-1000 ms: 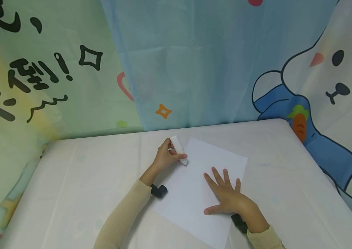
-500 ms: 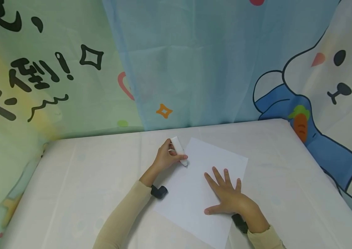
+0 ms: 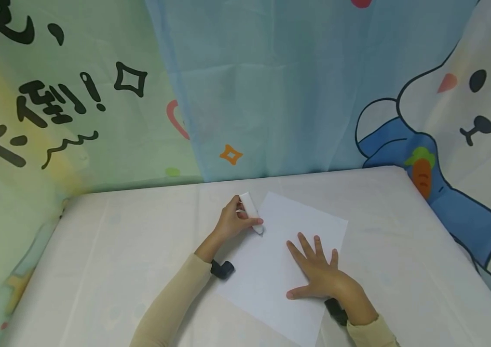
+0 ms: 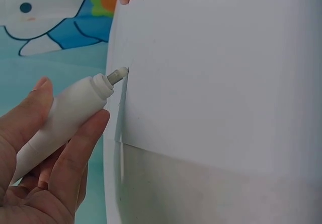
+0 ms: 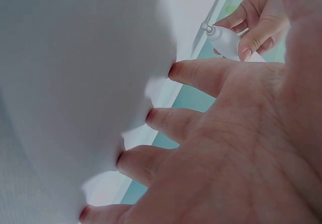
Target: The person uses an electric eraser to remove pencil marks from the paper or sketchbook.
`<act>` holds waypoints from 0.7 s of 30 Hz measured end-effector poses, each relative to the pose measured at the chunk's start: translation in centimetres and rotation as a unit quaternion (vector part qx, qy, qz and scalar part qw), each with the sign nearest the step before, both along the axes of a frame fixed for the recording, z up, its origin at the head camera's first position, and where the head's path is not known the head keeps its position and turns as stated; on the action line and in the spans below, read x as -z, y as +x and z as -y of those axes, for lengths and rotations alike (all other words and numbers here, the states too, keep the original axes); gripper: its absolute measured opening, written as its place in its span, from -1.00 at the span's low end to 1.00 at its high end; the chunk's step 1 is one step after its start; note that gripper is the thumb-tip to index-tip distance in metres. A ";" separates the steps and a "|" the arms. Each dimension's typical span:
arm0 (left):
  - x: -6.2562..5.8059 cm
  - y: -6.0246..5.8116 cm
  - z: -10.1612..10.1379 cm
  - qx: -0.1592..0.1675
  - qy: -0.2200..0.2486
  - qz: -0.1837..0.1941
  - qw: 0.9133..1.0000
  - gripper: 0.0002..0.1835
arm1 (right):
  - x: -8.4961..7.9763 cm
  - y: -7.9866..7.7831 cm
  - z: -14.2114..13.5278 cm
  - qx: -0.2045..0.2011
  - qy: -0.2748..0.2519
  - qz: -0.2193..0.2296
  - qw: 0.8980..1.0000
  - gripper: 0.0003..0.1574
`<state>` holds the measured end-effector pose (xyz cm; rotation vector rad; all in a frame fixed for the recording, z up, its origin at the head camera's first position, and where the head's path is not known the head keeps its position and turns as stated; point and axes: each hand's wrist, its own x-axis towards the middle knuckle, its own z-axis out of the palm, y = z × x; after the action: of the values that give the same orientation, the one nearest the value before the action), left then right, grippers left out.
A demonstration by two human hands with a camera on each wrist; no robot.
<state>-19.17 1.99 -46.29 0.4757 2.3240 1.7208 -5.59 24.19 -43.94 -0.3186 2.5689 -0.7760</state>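
Note:
My left hand (image 3: 230, 222) pinches a white electric eraser (image 3: 250, 208) between thumb and fingers, near the upper left edge of a white sheet of paper (image 3: 267, 270). In the left wrist view the eraser (image 4: 70, 116) has a thick white body, a collar and a narrow grey sleeve with a pale rounded end. That tip is right at the paper's surface. My right hand (image 3: 319, 272) lies with its fingers spread on the right part of the sheet. Its fingertips (image 5: 176, 70) press the paper in the right wrist view.
The sheet lies slanted on a table with a white cloth (image 3: 111, 270). Behind it hangs a printed curtain (image 3: 245, 96) with a cartoon animal, a carrot and black lettering. A dark wrist camera (image 3: 222, 269) sits under the left wrist, and another camera (image 3: 335, 312) under the right.
The whole head view has shifted slightly to the right. The left hand and eraser tip have moved a little down; the right hand keeps its place on the paper.

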 end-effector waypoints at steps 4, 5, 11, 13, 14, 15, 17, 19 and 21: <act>0.0 0.1 0.1 0.002 -0.003 -0.003 1.000 -0.45 | 0.0 -0.1 0.0 -0.001 0.002 0.004 1.000 0.48; 0.0 0.1 0.2 0.001 -0.004 -0.004 1.000 -0.45 | 0.0 0.0 0.0 -0.001 0.001 0.003 1.000 0.48; 0.2 0.2 0.2 -0.005 -0.009 -0.002 1.000 -0.45 | 0.0 -0.1 0.0 -0.002 0.003 0.001 1.000 0.49; 0.3 0.2 0.3 -0.005 -0.010 -0.003 1.000 -0.45 | 0.0 0.0 0.1 -0.001 0.003 0.003 1.000 0.49; 0.3 0.2 0.3 -0.005 -0.010 -0.004 1.000 -0.45 | 0.0 0.0 0.1 -0.001 0.003 0.003 1.000 0.49; 0.3 0.2 0.3 -0.005 -0.010 -0.004 1.000 -0.45 | -0.1 0.0 0.0 -0.001 0.001 0.002 1.000 0.49; 0.2 0.3 0.4 -0.003 -0.011 -0.005 1.000 -0.45 | 0.0 0.0 0.0 -0.002 -0.003 0.001 1.000 0.49; 0.1 0.4 0.5 -0.001 -0.012 -0.005 1.000 -0.44 | 0.0 0.0 0.0 -0.002 -0.005 0.000 1.000 0.49; 0.1 0.5 0.5 0.002 -0.013 -0.005 1.000 -0.44 | 0.0 0.0 0.0 -0.003 -0.005 -0.001 1.000 0.50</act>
<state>-18.70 1.47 -46.41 0.4852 2.3486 1.6882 -5.62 24.21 -43.98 -0.3301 2.5663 -0.7885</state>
